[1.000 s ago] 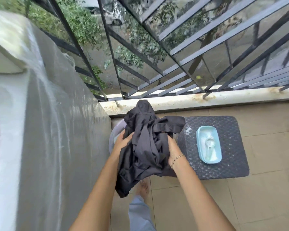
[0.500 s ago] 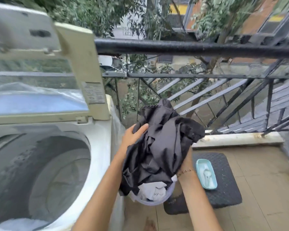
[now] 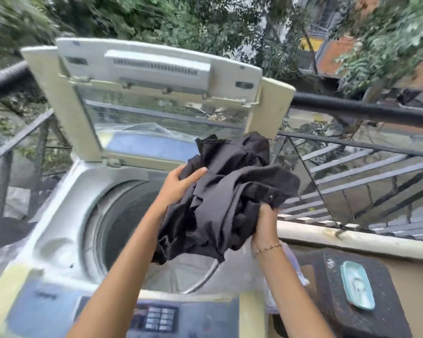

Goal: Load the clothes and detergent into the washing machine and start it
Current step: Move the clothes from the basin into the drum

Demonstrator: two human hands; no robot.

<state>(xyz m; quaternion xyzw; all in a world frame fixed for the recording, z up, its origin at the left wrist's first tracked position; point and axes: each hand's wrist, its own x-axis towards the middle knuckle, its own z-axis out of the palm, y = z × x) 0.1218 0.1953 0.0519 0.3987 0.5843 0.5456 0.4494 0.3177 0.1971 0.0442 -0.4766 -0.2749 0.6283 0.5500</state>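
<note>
A bundle of dark clothes (image 3: 230, 191) hangs over the right half of the open drum (image 3: 122, 215) of a top-loading washing machine (image 3: 66, 220). My left hand (image 3: 178, 182) grips the bundle's left side and my right hand (image 3: 266, 223) holds it from below on the right. The machine's lid (image 3: 156, 98) stands raised at the back. Its button panel (image 3: 156, 318) lies along the near edge. A pale blue detergent tray (image 3: 357, 285) with a scoop in it rests on a dark woven stool (image 3: 340, 313) at the right.
A black metal railing (image 3: 364, 111) runs behind and to the right of the machine, with trees and buildings beyond. A pale concrete ledge (image 3: 352, 237) borders the balcony floor. A bit of a pale laundry basket (image 3: 294, 262) shows behind my right forearm.
Both hands have lifted the dark clothes up from the basket by the stool and carried them left over the drum. My view has swung from the floor to the machine.
</note>
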